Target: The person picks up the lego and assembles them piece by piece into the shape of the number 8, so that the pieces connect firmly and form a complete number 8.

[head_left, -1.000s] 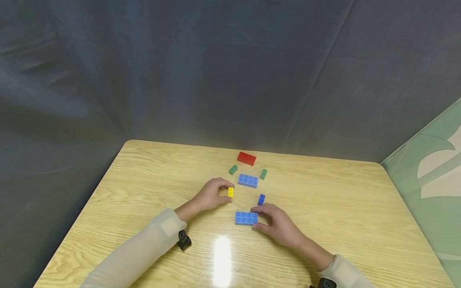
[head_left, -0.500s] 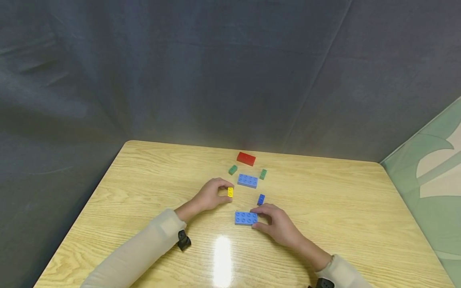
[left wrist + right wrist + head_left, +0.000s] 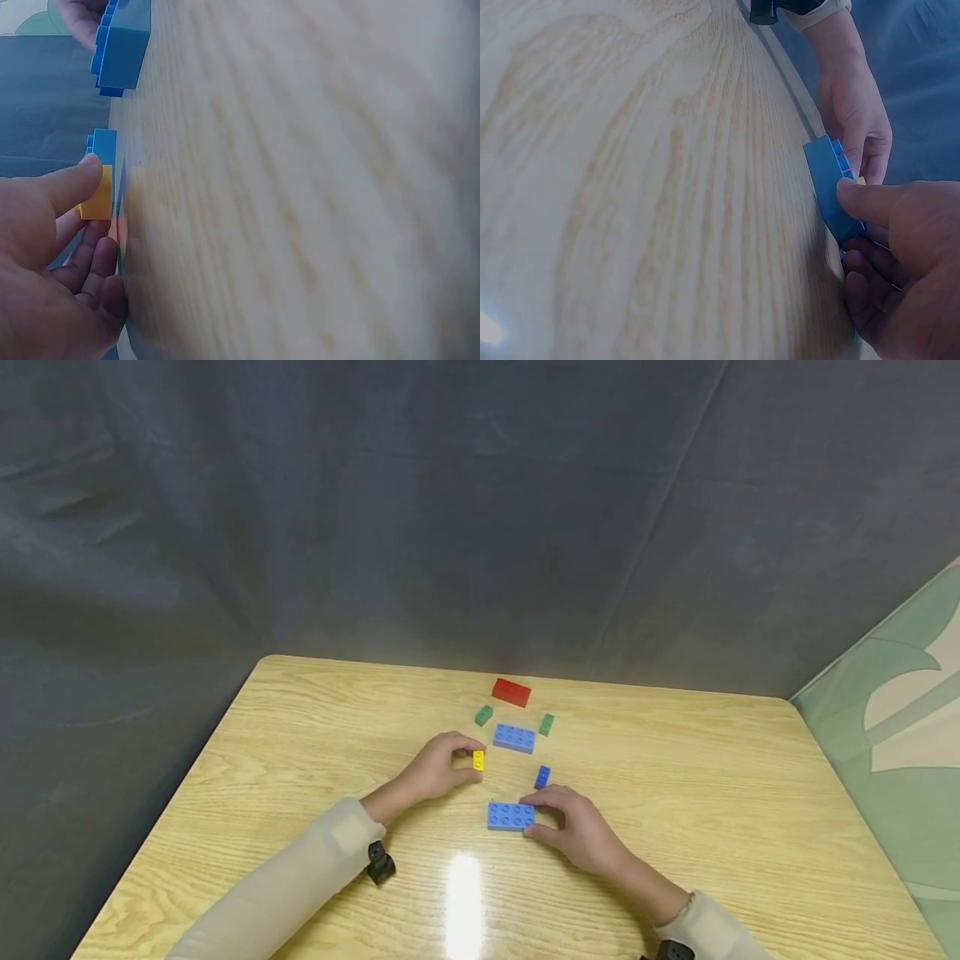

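Observation:
In the head view my left hand pinches a small yellow two-stud brick between thumb and fingers, low over the table. My right hand grips the right end of a light blue eight-stud brick, thumb on its near side and fingers on its far side. The left wrist view shows the thumb against the yellow brick, with the other fingers beneath. From the right wrist, the long blue brick is seen edge-on with the thumb on its side. A small dark blue brick lies just beyond the right fingertips.
Farther back sits a second light blue eight-stud brick. Behind it are a left green brick, a right green brick and a red block near the table's far edge. A dark curtain hangs behind the wooden table.

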`<act>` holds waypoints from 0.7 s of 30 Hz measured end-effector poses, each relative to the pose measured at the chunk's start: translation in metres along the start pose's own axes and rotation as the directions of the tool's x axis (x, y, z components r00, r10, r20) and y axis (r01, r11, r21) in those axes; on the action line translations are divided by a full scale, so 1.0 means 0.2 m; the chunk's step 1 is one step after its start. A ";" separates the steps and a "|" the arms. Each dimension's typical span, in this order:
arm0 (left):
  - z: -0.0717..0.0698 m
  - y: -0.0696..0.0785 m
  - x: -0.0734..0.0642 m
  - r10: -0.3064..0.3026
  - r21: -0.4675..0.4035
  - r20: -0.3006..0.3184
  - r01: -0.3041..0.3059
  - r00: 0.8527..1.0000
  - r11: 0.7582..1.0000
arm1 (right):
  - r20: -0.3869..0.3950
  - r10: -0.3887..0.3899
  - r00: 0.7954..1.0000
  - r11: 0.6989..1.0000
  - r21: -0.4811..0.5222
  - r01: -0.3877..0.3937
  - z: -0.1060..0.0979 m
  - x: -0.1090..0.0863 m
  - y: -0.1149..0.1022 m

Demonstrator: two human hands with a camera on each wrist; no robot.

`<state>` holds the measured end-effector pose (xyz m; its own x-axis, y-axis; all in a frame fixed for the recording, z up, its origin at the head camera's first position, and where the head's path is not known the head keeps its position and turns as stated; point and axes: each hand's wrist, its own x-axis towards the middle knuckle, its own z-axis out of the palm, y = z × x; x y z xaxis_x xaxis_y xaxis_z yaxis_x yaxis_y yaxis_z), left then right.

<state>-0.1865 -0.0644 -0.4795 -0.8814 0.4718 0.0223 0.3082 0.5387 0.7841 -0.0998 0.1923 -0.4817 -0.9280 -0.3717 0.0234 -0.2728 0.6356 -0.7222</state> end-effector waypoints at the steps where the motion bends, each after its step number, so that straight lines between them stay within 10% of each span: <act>1: 0.00 0.00 0.00 0.001 -0.003 -0.002 -0.001 1.000 1.000 | 0.000 0.000 1.000 1.000 -0.001 0.000 0.00 0.00 0.00; 21: -0.04 0.05 -0.05 0.010 -0.059 -0.021 -0.011 1.000 0.998 | -0.006 0.021 1.000 1.000 -0.006 -0.021 0.00 0.00 -0.01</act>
<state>-0.1771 -0.0686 -0.4674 -0.8856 0.4625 0.0432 0.2966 0.4914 0.8189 -0.0998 0.1905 -0.4804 -0.9352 -0.3540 0.0126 -0.2547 0.6472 -0.7186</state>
